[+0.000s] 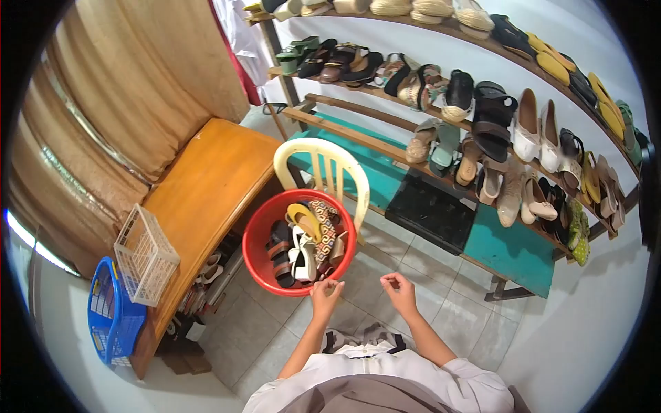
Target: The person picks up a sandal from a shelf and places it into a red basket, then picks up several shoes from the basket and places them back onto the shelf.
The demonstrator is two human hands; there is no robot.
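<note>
Just below the rim of a red basin (252,258) is my left hand (326,296), its thumb and fingertips curled together; whether anything small is between them is too small to tell. My right hand (399,291) is raised over the tiled floor, to the right of the basin, its fingers bent in toward the thumb, touching no shoe. The basin rests on a cream plastic chair (359,180). Inside it lie white sandals (303,255), dark sandals with brown straps (280,255), a yellow shoe (303,219) and a patterned shoe (323,237).
A wooden table (200,186) stands at the left, with a white basket (144,255) and a blue basket (110,316) at its near end. Shelves (385,91) of shoes curve across the back and right, above a teal bench (516,255).
</note>
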